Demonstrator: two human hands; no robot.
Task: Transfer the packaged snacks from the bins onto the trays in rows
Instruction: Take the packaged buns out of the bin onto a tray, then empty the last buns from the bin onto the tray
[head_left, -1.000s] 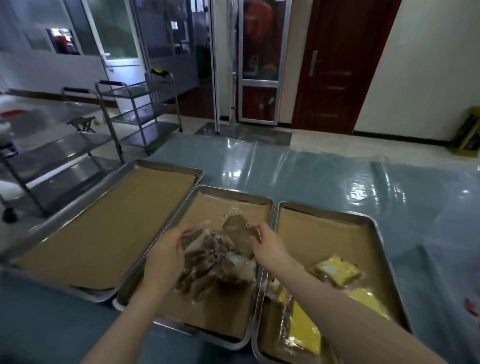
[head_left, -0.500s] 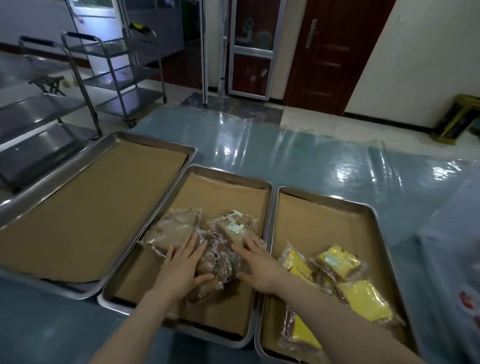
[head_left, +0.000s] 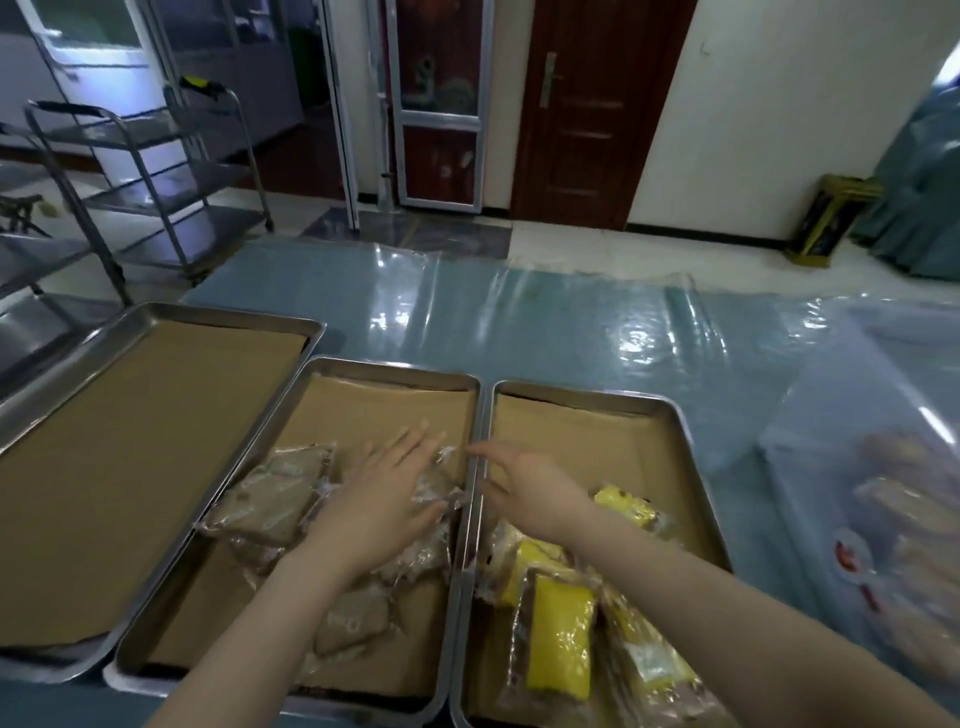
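No longer holding the brown packs (head_left: 270, 493) bunched above the middle tray (head_left: 395, 366); leaving them now in a loose heap on its near half. Pressing on the heap with the left hand (head_left: 379, 499), fingers straight and spread. Carrying the right hand (head_left: 530, 488), open and holding nothing, out over that tray's right rim. Judging this load dropped but not yet set in rows. Seeing yellow packs (head_left: 558, 639) jumbled in the right tray (head_left: 587, 397) alongside. Working on a blue, plastic-covered desk (head_left: 519, 322), with a steel trolley (head_left: 171, 171) and a dark door (head_left: 587, 104) beyond the middle tray.
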